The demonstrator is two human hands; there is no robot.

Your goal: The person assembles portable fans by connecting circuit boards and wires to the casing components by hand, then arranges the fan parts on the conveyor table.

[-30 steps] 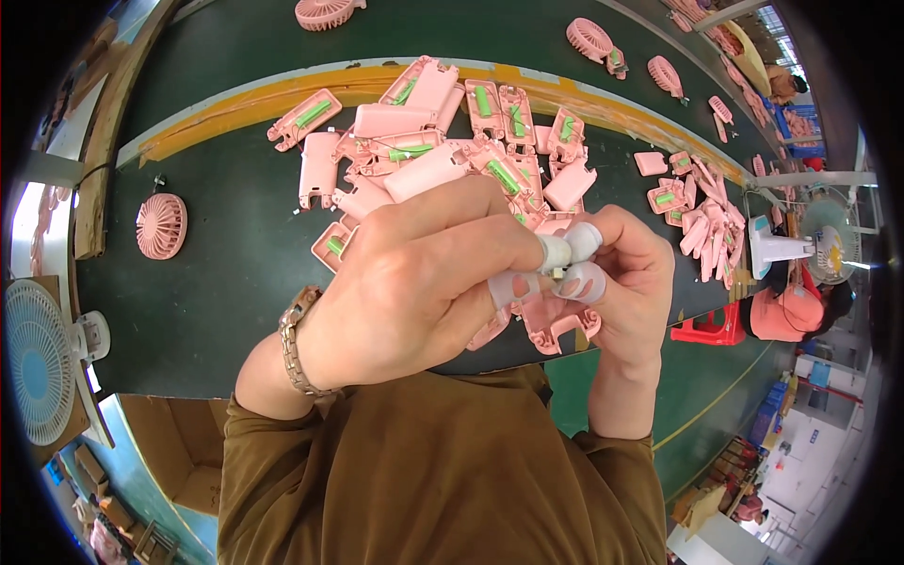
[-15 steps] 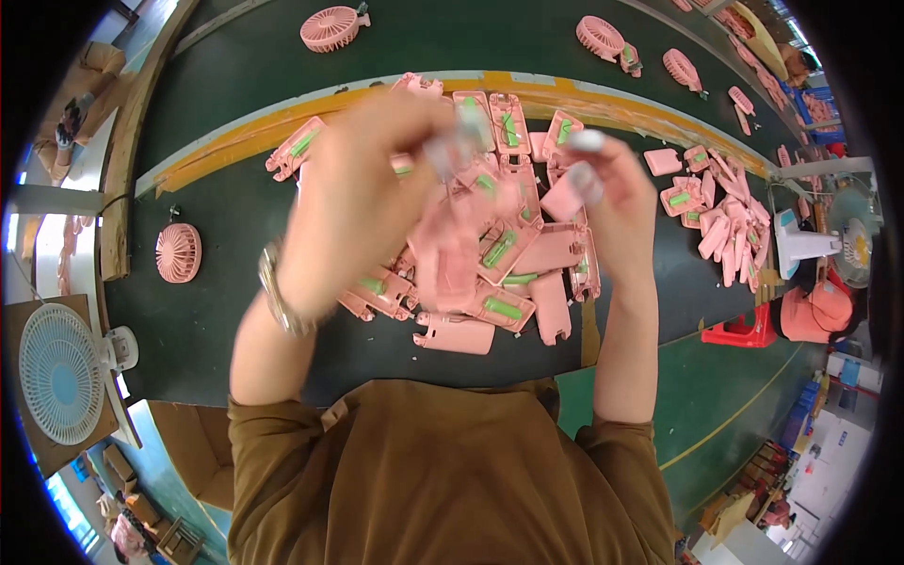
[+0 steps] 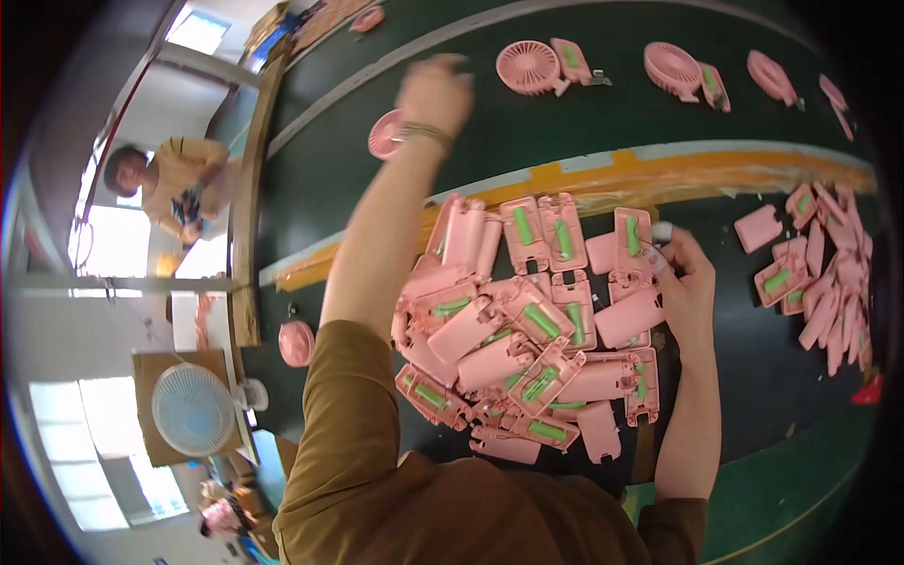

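Note:
My left hand (image 3: 438, 94) reaches far out over the dark green belt, beside a pink round fan head (image 3: 384, 135). Its fingers are blurred and turned away, so I cannot make out what they hold. My right hand (image 3: 687, 273) is at the right side of the pile, fingertips in pale covers. Thumb and finger close at the edge of a pink handle shell (image 3: 621, 226) with a green battery in it. Below that hand lies a plain pink cover (image 3: 629, 318). Heaped before me are several pink shells, some with green batteries (image 3: 541, 322).
Fan heads with shells (image 3: 527, 68) stand along the belt, past a yellow-taped ledge (image 3: 584, 177). A second heap of pink shells (image 3: 833, 273) lies right. At left are another fan head (image 3: 297, 343), a white desk fan (image 3: 193, 410) and a seated person (image 3: 184, 184).
My left hand has gone from above the pile out to the belt. The right hand has come to a shell at the pile's edge. The view has swung left.

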